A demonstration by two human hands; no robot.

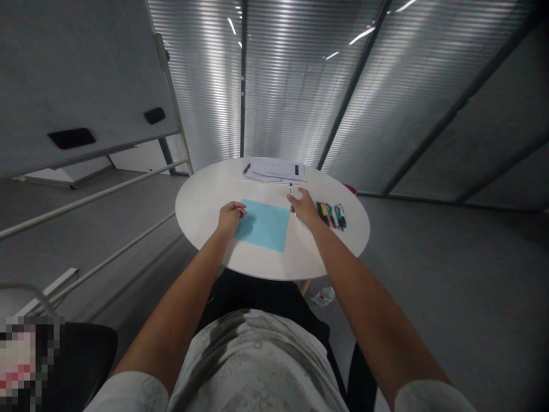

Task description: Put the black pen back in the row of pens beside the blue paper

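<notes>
- From where I stand, a round white table (206,212) is the landmark, and both of the person's hands are over its near half.
- A square light-blue sheet of paper (266,226) lies flat on the table's near half, turned slightly askew.
- The left hand (230,218) rests at the sheet's left edge, touching it. Its fingers lie together, slightly curled; I can't tell whether they are gripping the paper or only resting on it.
- The right hand (303,207) is just above the sheet's top right corner. Its fingers are pinched together on a black-capped marker (291,197), held nearly upright, and no mark shows on the sheet.
- A row of coloured markers (330,216) lies on the table's right side, just beside the right hand.
- A stack of printed papers (274,170) sits at the far edge of the table, with a small black pen (246,169) just left of it.
- A whiteboard (86,74) stands beyond the table's left side, and a crumpled plastic bottle (323,296) lies on the floor below the near edge.
</notes>
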